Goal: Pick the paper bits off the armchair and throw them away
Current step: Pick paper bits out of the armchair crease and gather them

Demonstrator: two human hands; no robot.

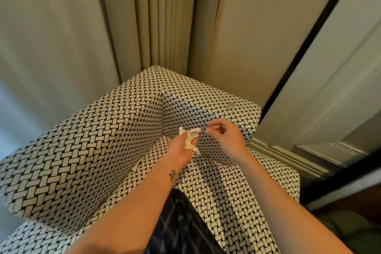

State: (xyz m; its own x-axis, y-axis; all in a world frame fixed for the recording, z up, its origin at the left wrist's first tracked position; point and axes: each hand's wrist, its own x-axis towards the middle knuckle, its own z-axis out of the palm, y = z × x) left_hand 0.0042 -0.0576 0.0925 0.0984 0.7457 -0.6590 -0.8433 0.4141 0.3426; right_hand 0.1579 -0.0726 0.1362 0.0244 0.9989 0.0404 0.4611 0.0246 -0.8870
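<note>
**A:** Start at the fingertips. What have they got?

**B:** The left hand has its fingers curled round a wad of paper bits, with crumpled ends poking out above and below the fist. On the right hand, the thumb and forefinger fingertips are drawn together just beside the wad, and the other fingers are curled. It's blurred there, so I cannot tell whether a scrap is pinched between them.

**A:** And on the chair itself?

**B:** One small pale paper bit lies on top of the armchair, on its far arm, beyond the right hand and apart from it.

**A:** What could go wrong?

**B:** The wad looks loosely held. Adding to it means easing the grip, and a piece could drop into the crease beside the seat cushion, where the busy weave would hide it. The lone bit sits near the arm's far edge, so a clumsy brush might flick it down by the wall. No bin is in sight, so I'd guess the wad has some way to go.
</note>
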